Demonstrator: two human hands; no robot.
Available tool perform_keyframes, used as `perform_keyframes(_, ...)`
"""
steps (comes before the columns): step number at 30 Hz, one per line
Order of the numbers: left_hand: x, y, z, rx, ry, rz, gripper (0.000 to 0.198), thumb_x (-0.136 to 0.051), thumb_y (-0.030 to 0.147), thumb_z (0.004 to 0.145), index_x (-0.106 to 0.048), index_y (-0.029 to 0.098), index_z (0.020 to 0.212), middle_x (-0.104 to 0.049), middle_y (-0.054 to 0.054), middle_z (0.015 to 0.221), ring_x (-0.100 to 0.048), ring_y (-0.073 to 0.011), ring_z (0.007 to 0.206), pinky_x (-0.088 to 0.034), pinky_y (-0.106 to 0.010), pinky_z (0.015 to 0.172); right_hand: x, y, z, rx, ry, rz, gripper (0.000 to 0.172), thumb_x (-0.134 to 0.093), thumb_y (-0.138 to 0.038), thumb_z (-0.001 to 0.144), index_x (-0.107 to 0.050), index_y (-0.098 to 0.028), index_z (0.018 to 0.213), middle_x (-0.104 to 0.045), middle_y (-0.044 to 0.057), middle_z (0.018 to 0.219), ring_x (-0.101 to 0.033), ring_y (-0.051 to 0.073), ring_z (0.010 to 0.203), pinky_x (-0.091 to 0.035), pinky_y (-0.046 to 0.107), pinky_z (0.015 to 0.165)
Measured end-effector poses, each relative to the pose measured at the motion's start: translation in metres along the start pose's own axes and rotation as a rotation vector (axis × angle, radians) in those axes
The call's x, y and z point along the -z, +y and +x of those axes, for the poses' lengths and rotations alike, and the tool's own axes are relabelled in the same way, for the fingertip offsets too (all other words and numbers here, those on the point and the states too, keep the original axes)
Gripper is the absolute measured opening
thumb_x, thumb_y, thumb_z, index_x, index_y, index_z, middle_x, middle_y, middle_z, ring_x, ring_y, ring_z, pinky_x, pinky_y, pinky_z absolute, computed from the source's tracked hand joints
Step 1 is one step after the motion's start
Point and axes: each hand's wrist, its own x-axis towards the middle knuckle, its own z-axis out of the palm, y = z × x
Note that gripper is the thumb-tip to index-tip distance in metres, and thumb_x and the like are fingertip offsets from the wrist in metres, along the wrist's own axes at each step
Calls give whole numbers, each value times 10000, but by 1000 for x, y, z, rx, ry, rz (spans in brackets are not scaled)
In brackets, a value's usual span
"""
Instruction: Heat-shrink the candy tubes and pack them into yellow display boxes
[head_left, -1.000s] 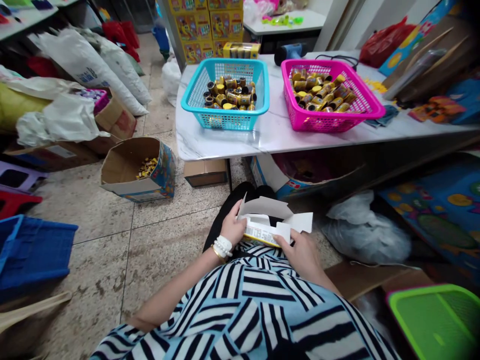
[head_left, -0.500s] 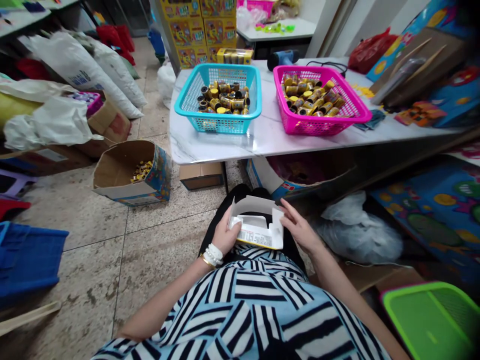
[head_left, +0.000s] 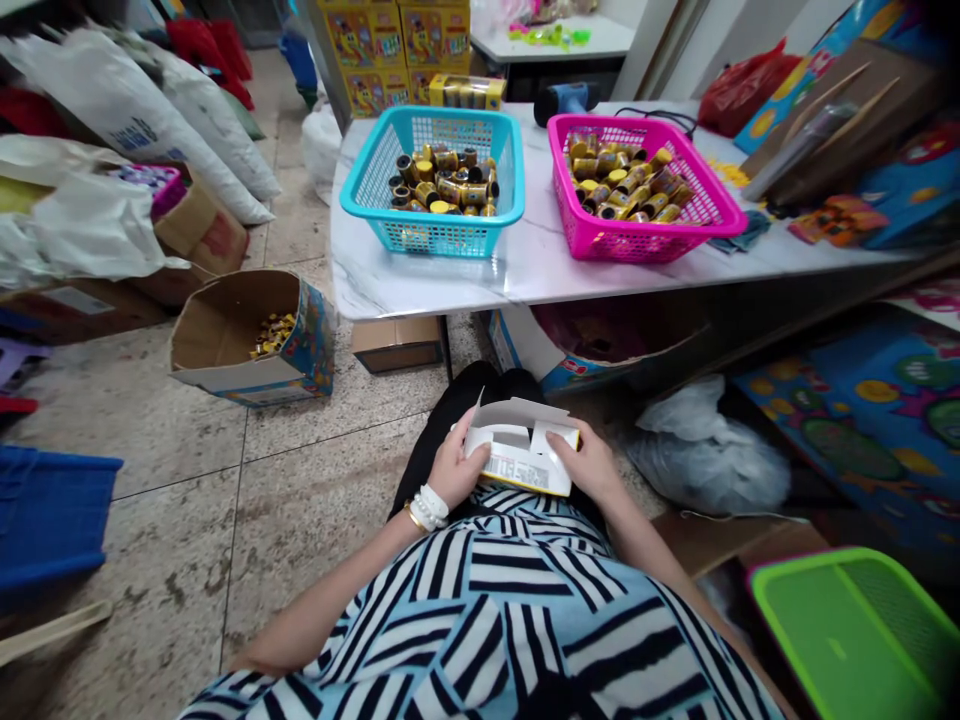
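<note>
My left hand point(head_left: 456, 465) grips the left end of a white folding carton point(head_left: 517, 448) over my lap, with its printed barcode panel facing me. My right hand point(head_left: 583, 462) holds the carton's right end, fingers over its yellow-edged corner. The carton's lid stands open, and its inside shows white. A white beaded bracelet point(head_left: 429, 507) and a gold bangle sit on my left wrist. Nothing else is in either hand.
A marble table point(head_left: 420, 290) ahead holds a turquoise basket point(head_left: 431, 235) and a pink basket point(head_left: 645, 240), both with gold-and-black cylinders. An open cardboard box point(head_left: 307, 340) stands on the floor. A blue crate point(head_left: 45, 520), a green tray point(head_left: 847, 630) and a plastic bag point(head_left: 712, 460) lie near me.
The carton's long right flap has folded in, leaving the carton more closed. My right hand has come back onto its right end after lifting off, and the view has shifted slightly.
</note>
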Motion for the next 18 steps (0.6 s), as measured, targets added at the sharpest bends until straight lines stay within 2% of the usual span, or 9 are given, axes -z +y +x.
perform_keyframes(5, 2, -1, -4, -34, -13, -27, 659, -617, 315, 824, -433, 207, 1447, -602, -92, 1344, -560, -259, 1231, -407, -412, 1099, 7, -2, 0, 2, 26, 50, 474, -545, -536, 818, -664, -214, 1144, -733, 80, 1050, -679, 248, 919, -519, 364, 811)
perform_keyframes(11, 0, 3, -5, -26, -20, -8, 767, -645, 356, 803, -347, 216, 1496, -459, -96, 1497, -433, -264, 1370, -314, -416, 1170, 3, -13, -17, 145, -2, -174, 574, -686, -454, 715, -554, -197, 1210, -656, 142, 1162, -642, 304, 1023, -504, 416, 870)
perform_keyframes(14, 8, 13, -6, -51, -107, -73, 836, -676, 437, 783, -318, 241, 1513, -379, -78, 1555, -363, -277, 1419, -282, -420, 1189, 4, -10, -21, 194, -54, -59, 565, -682, -441, 724, -515, -220, 1216, -644, 109, 1154, -630, 286, 1043, -508, 423, 885)
perform_keyframes(16, 12, 20, -5, -49, -187, -200, 757, -569, 552, 847, -355, 231, 1499, -402, -74, 1542, -383, -283, 1408, -306, -423, 1175, 6, -6, -21, 201, -123, 72, 569, -664, -449, 753, -482, -232, 1248, -655, 84, 1138, -637, 263, 1029, -515, 416, 882)
perform_keyframes(18, 13, 25, -2, -5, -180, -302, 668, -378, 623, 917, -460, 209, 1435, -525, -85, 1445, -482, -286, 1328, -382, -431, 1120, 7, -3, -21, 207, -177, 163, 562, -642, -436, 783, -460, -241, 1278, -661, 71, 1143, -645, 245, 1013, -517, 409, 882)
